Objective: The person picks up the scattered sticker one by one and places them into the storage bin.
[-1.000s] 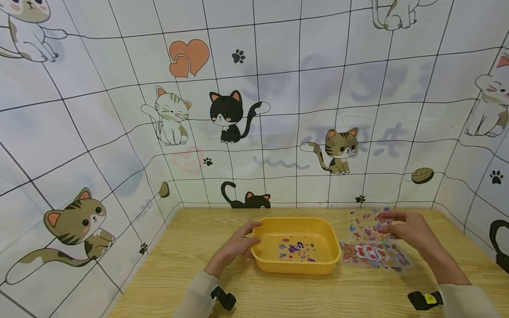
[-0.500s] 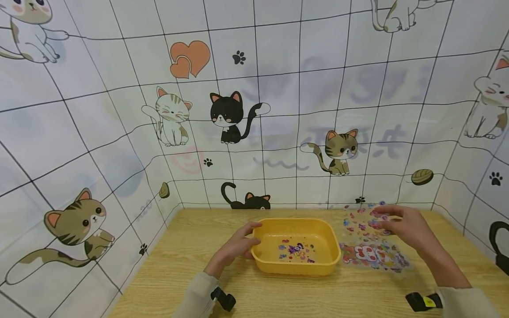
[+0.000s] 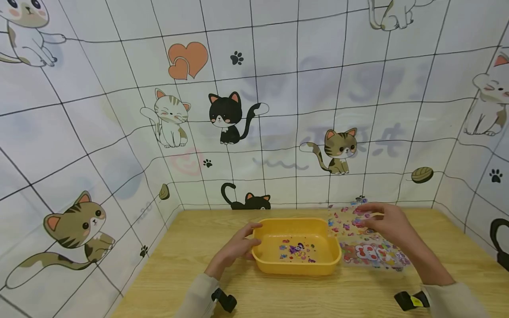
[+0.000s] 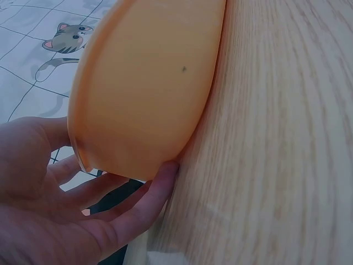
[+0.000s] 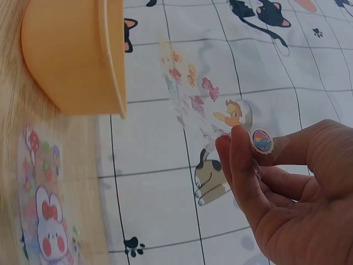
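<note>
A yellow plastic basin sits on the wooden table with several small colourful stickers inside. My left hand holds the basin's left end; the left wrist view shows a finger at its lower edge and the thumb side at the rim. Between thumb and fingers, my right hand pinches a clear sticker sheet, printed with small pony-like figures seen in the right wrist view. The sheet is raised, and its left edge overlaps the basin's right rim in the head view.
Right of the basin lies a second sticker sheet with a white bunny, partly under my right forearm in the head view. Behind the table rises a white covering with black grid lines and cartoon cats.
My right hand has moved left with the sticker sheet, from above the bunny sheet towards the basin. My left hand stays at the basin's left end.
</note>
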Demonstrator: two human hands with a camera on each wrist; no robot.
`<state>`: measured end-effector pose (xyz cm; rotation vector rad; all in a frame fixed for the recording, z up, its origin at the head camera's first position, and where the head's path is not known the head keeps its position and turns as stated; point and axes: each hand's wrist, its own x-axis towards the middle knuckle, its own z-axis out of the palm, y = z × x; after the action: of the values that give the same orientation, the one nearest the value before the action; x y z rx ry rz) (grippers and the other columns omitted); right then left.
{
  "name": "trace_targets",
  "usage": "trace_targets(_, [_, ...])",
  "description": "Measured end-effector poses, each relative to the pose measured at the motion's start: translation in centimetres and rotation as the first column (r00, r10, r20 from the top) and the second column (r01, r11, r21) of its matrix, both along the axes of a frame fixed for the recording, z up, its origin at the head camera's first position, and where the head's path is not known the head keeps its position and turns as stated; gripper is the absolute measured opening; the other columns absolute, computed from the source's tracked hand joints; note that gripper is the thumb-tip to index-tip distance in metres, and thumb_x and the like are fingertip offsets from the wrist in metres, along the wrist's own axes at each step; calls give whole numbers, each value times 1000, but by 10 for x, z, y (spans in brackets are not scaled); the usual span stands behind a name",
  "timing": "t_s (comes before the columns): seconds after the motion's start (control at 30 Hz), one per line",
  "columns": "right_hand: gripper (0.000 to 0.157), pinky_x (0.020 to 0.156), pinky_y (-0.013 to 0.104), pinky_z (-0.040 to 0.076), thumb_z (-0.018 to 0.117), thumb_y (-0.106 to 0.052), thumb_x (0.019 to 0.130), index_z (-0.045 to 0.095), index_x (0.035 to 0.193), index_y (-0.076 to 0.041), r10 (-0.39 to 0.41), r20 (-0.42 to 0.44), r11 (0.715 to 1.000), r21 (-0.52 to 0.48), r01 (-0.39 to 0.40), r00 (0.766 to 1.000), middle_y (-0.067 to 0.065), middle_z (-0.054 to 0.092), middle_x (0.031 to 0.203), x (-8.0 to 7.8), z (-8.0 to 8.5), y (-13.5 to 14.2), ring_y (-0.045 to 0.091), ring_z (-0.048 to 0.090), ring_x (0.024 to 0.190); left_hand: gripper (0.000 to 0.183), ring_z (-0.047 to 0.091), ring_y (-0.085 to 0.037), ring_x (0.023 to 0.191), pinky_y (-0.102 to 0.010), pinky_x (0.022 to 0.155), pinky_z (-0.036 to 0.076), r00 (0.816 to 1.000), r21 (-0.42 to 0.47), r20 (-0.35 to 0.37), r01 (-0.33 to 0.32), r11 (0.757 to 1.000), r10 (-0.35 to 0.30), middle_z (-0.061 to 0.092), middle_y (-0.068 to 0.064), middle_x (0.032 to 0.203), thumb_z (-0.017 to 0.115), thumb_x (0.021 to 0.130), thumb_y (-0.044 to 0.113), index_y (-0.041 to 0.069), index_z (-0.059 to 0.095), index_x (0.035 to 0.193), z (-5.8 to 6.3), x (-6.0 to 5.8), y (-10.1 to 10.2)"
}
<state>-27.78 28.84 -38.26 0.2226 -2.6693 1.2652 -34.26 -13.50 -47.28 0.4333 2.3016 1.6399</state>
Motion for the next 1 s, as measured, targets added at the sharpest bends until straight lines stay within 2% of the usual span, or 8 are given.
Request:
trace_targets(0.23, [42, 62, 28, 60, 71, -12, 96, 63, 134, 5, 59, -8, 998, -8, -59, 998, 32, 61, 135, -4, 6, -22, 16, 73, 83, 53, 66, -33, 119, -39, 74, 67, 1000, -15, -16, 14, 1000, -14, 31, -25, 164, 60, 104, 16, 16, 45, 154, 2, 0, 1])
trace_targets(0.4, [41, 67, 28, 62, 69, -8, 96, 62, 134, 6, 100, 18, 995, -13, -100, 995, 31, 62, 134, -9, 13, -39, 19, 74, 84, 50, 63, -34, 124, -39, 74, 67, 1000, -14, -14, 2, 1000, -2, 30, -23, 165, 60, 104, 17, 19, 47, 152, 0, -1, 0])
trace_targets(0.53, [41, 71, 32, 63, 67, -5, 96, 62, 134, 7, 148, 38, 989, -1, -148, 988, 33, 60, 134, -13, 16, -50, 23, 74, 89, 49, 64, -33, 122, -40, 75, 67, 1000, -4, -13, 3, 1000, -3, 31, -23, 164, 60, 104, 17, 20, 48, 151, -1, -2, -1])
trace_targets(0.77, [40, 77, 39, 65, 69, -4, 94, 63, 132, 8, 245, 92, 969, -9, -245, 965, 31, 63, 130, -21, 12, -68, 28, 74, 95, 50, 66, -32, 119, -41, 75, 67, 1000, -2, -10, 8, 1000, -8, 30, -24, 165, 61, 103, 18, 20, 48, 151, -2, -2, -1])
trace_targets(0.9, [39, 73, 37, 66, 70, -2, 93, 63, 130, 10, 297, 119, 955, -33, -295, 947, 30, 64, 127, -26, 11, -78, 26, 75, 91, 50, 65, -34, 122, -41, 75, 67, 1000, -3, -10, 4, 1000, -4, 29, -24, 166, 61, 103, 19, 21, 49, 151, -2, -2, -2])
trace_targets(1.0, [38, 70, 36, 65, 71, -1, 92, 65, 127, 11, 319, 124, 947, -14, -320, 940, 29, 66, 124, -30, 10, -87, 23, 75, 86, 50, 64, -35, 123, -41, 75, 67, 1000, -7, -10, 9, 1000, -9, 28, -23, 166, 61, 103, 19, 22, 48, 151, -2, -3, -1])
